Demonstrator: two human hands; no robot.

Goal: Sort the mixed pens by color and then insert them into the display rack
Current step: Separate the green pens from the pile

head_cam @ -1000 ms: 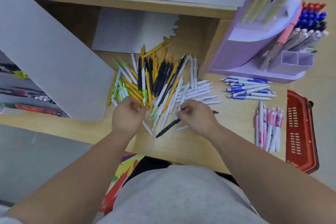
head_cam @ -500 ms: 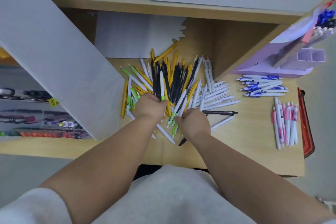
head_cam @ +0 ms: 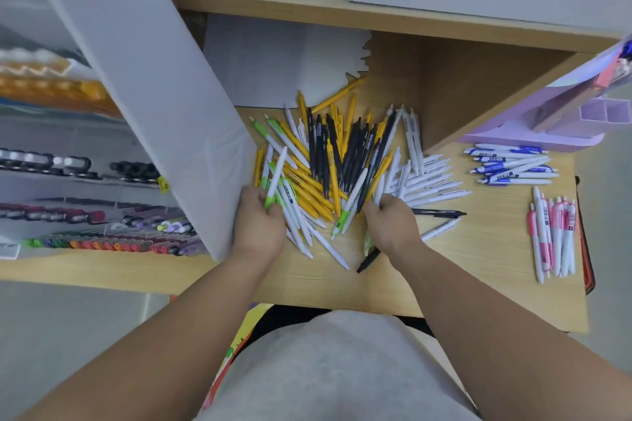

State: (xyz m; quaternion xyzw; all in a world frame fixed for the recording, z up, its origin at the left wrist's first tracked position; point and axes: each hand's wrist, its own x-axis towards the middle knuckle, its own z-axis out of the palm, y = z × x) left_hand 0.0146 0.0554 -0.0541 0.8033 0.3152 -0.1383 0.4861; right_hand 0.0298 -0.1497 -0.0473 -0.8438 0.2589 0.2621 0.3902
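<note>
Left hand (head_cam: 261, 227), right hand (head_cam: 393, 227) clutch pens (head_cam: 274, 178) in one pile (head_cam: 328, 161) beside blue group (head_cam: 509, 166) and pink group (head_cam: 554, 232).

Heap of mixed plastic pens (head_cam: 342, 174) lies mid-way on the pale wooden tabletop (head_cam: 478, 260). My left hand (head_cam: 260, 225), holding a green-and-white plastic pen (head_cam: 277, 174), and my right hand (head_cam: 393, 225) sit at its near edge. Right of the heap: row of blue-and-white pens (head_cam: 509, 167), lilac cardboard display rack (head_cam: 533, 140) behind it, row of pink-and-white pens (head_cam: 554, 229) nearer me. Slanted white panel (head_cam: 154, 96) stands left.
</note>
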